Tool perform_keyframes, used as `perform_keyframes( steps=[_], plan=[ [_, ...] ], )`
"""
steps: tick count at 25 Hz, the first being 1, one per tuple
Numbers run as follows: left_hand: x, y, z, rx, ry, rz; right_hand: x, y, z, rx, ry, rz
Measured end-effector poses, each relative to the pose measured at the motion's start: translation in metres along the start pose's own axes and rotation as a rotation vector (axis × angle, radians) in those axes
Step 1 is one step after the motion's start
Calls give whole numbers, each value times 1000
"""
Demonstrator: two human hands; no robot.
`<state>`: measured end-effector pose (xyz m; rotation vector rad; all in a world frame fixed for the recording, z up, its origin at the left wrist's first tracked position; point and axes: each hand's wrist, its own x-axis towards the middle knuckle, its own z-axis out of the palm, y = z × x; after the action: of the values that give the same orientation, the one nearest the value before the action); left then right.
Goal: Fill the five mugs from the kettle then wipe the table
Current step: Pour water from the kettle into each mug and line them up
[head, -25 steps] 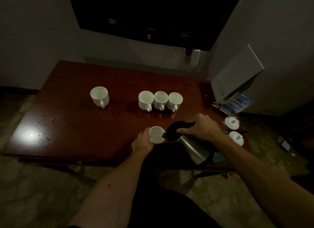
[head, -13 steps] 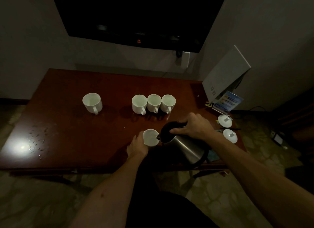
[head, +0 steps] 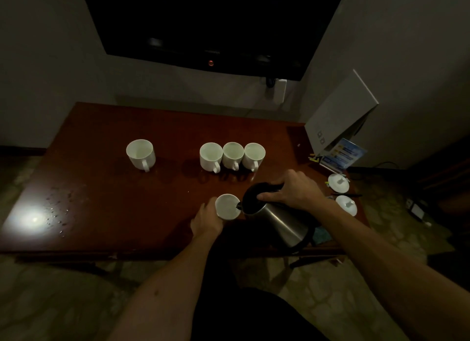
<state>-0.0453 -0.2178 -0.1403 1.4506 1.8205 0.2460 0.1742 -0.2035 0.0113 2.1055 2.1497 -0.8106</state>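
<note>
My right hand (head: 292, 189) grips the handle of a steel kettle (head: 282, 220), tilted left with its spout over a white mug (head: 227, 206) near the table's front edge. My left hand (head: 206, 220) holds that mug from the near left side. Three white mugs (head: 232, 155) stand touching in a row further back, and a single white mug (head: 140, 153) stands apart at the left. All rest on a dark red wooden table (head: 101, 193).
Water droplets (head: 57, 211) lie on the table's left front beside a bright light reflection. Two white lids (head: 342, 192) sit at the right edge. A white board (head: 339, 116) and a blue card (head: 342, 155) lean at the back right. A dark screen hangs above.
The camera view shifted slightly. Both hands, the mug and the tilted kettle keep the same pose relative to each other.
</note>
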Motion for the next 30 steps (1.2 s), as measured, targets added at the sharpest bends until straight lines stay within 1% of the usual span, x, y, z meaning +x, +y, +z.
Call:
perform_keyframes(
  steps=[10, 30],
  plan=[
    [2, -1, 0, 1, -1, 3, 5, -2, -4, -8, -31, -1],
    [2, -2, -4, -54, -12, 13, -1, 1, 4, 23, -15, 14]
  ],
)
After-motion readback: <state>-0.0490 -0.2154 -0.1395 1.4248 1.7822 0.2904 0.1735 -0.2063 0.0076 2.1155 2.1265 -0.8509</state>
